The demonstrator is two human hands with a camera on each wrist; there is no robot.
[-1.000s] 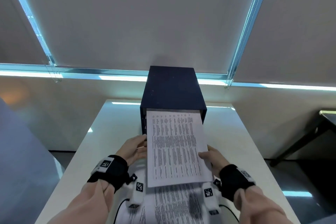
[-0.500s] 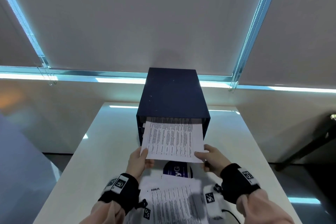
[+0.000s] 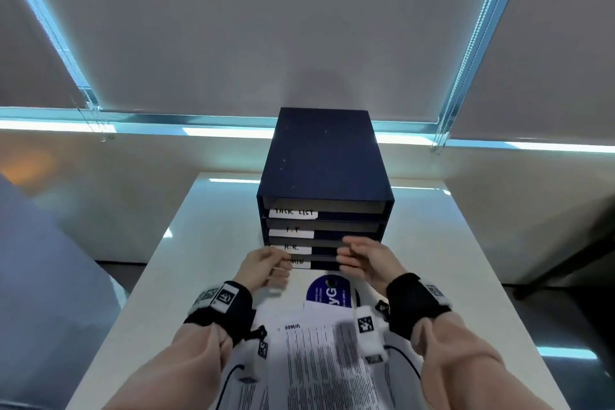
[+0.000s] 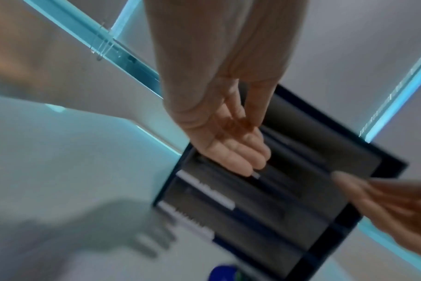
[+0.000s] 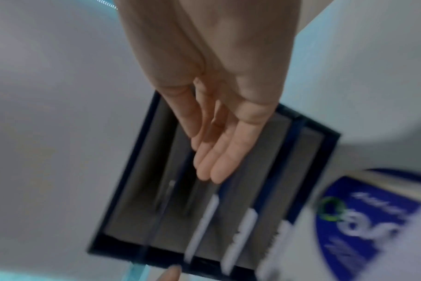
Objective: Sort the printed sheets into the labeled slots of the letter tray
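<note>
A dark blue letter tray (image 3: 322, 160) stands at the table's far middle. Its slots carry white labels: TASK LIST (image 3: 293, 212), I.T (image 3: 291, 232), H.R. (image 3: 290, 249) and ADMIN (image 3: 299, 263). My left hand (image 3: 266, 266) hovers before the lower left slots, fingers loosely curled, holding nothing. My right hand (image 3: 366, 260) hovers before the lower right slots with relaxed fingers and is empty too. The wrist views show the left hand (image 4: 231, 148) and the right hand (image 5: 219, 142) bare in front of the tray (image 4: 276, 209). A stack of printed sheets (image 3: 319, 359), its top one headed ADMIN, lies near me.
A sheet with a blue printed patch (image 3: 327, 291) lies between the stack and the tray. The white table (image 3: 206, 243) has bare surface left and right of the tray. Window blinds hang behind. A dark desk (image 3: 565, 260) stands off to the right.
The sheet that both hands held has slid into the tray's top opening and is out of sight. Both hands have let go and dropped lower in front of the tray.
</note>
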